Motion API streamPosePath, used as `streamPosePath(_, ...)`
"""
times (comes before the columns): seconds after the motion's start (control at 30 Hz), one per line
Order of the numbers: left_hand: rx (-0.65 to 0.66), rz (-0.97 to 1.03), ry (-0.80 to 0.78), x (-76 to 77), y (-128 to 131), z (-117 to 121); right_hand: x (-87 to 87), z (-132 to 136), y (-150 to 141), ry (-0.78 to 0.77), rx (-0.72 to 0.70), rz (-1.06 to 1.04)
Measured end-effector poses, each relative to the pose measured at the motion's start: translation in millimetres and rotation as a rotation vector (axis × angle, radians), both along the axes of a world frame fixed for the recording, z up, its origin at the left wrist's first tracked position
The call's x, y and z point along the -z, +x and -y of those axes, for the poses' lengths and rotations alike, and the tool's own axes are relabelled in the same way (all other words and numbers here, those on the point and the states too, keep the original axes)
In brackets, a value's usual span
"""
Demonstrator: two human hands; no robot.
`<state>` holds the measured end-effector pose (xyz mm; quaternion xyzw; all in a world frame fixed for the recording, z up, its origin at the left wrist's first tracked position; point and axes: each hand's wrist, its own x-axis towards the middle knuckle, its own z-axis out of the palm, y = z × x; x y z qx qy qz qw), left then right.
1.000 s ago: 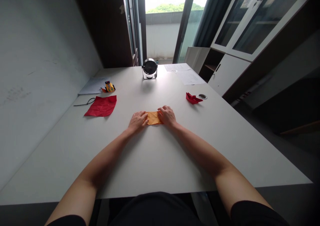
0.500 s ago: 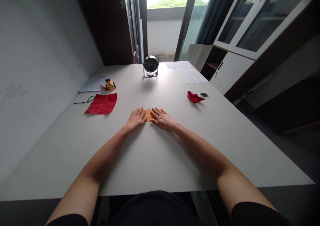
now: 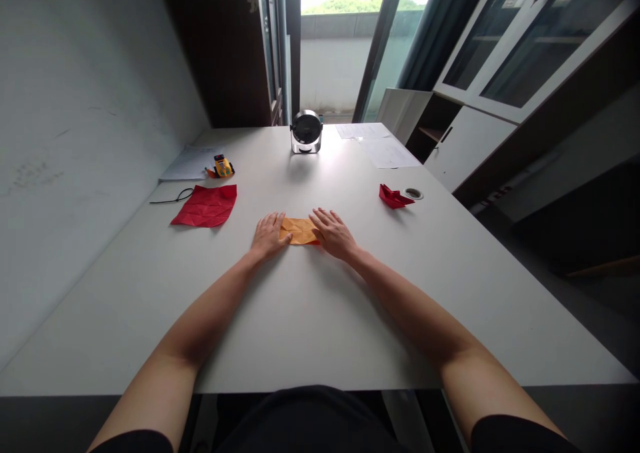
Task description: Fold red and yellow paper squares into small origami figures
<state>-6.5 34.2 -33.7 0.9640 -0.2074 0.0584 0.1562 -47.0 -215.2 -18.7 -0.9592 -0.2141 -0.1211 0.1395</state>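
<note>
Your left hand (image 3: 268, 237) and right hand (image 3: 336, 234) rest at opposite ends of a folded orange paper (image 3: 299, 231) on the counter (image 3: 315, 326), fingers (image 3: 323, 218) pointing forward. Left of your fingers lies a red sheet (image 3: 206, 206); right of them, a red paper boat (image 3: 394, 198); beyond them, a round black device (image 3: 307, 129).

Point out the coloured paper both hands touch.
The orange paper, under the left hand and right hand; the red sheet and red boat lie untouched.
</note>
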Motion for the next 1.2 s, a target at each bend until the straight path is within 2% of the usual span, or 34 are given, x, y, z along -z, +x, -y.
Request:
streamPosePath(0.1, -0.046, 0.026, -0.038, -3.3, -1, 0, -2.2, -10, -6, -0.016, -0.136, -0.057)
streamPosePath(0.2, -0.039, 0.044, -0.076, -6.2, -1, -1, 2.7, -10, -6, 0.004, -0.185, -0.089)
streamPosePath(0.43, 0.115, 0.116, -0.191, -10.7, -5, 0, 16.1, -5, 2, 0.061, -0.19, -0.082)
streamPosePath(0.6, 0.227, 0.045, -0.192, -14.0, -9, 1, 14.8, -6, 3, 0.067, -0.129, -0.132)
streamPosePath(0.7, 0.255, 0.005, -0.148, -13.9, -10, 2, 11.5, -5, 2, 0.051, -0.042, -0.16)
streamPosePath(0.87, 0.436, -0.019, 0.028, -10.2, -9, 5, 10.7, -2, 5, 0.015, 0.058, -0.166)
streamPosePath(0.97, 0.497, -0.065, 0.143, -8.5, -9, 5, 11.2, -2, 6, 0.021, 0.093, -0.119)
streamPosePath(1.2, 0.58, -0.12, 0.203, -13.8, -12, 5, 11.6, -6, 5, -0.005, -0.028, -0.137)
